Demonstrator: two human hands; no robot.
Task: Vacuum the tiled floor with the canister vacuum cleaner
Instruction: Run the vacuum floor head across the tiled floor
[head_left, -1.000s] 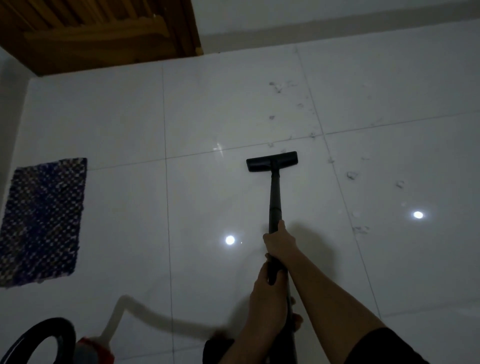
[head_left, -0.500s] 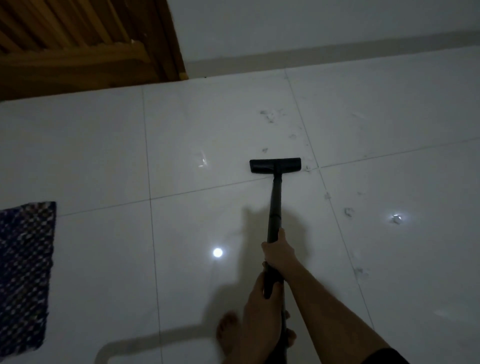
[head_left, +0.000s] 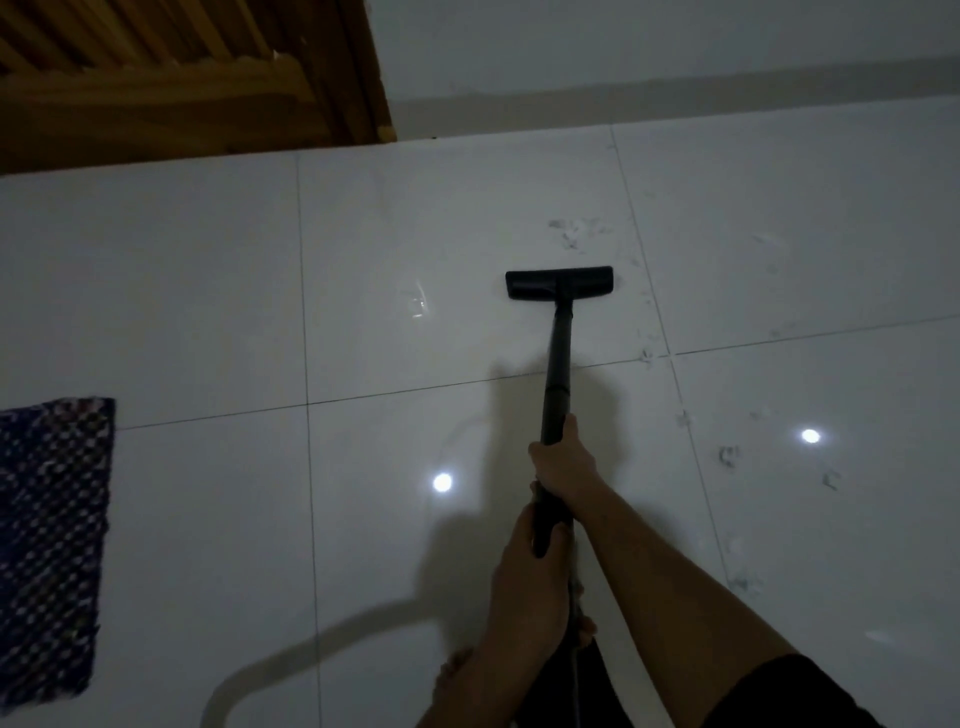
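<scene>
A black vacuum wand (head_left: 559, 358) runs from my hands down to a flat black floor head (head_left: 559, 283) resting on the white tiled floor (head_left: 208, 291). My right hand (head_left: 562, 457) grips the wand higher up, and my left hand (head_left: 524, 577) grips it lower, nearer my body. A pale hose (head_left: 291, 660) curves over the floor at the lower left. Grey dust clumps (head_left: 571, 234) lie just beyond the head. More dust scraps (head_left: 727, 454) are scattered on the tiles to the right. The canister is out of view.
A dark checked mat (head_left: 52, 545) lies at the left edge. A wooden slatted door (head_left: 171, 78) stands at the far left, with a white wall and skirting (head_left: 675, 88) beside it. My bare foot (head_left: 457, 675) shows near the bottom. Lamp reflections glint on the tiles.
The floor head has slid forward across a tile joint, closer to the dust near the wall. The view has shifted ahead, and the red canister part at the bottom left has dropped out of view.
</scene>
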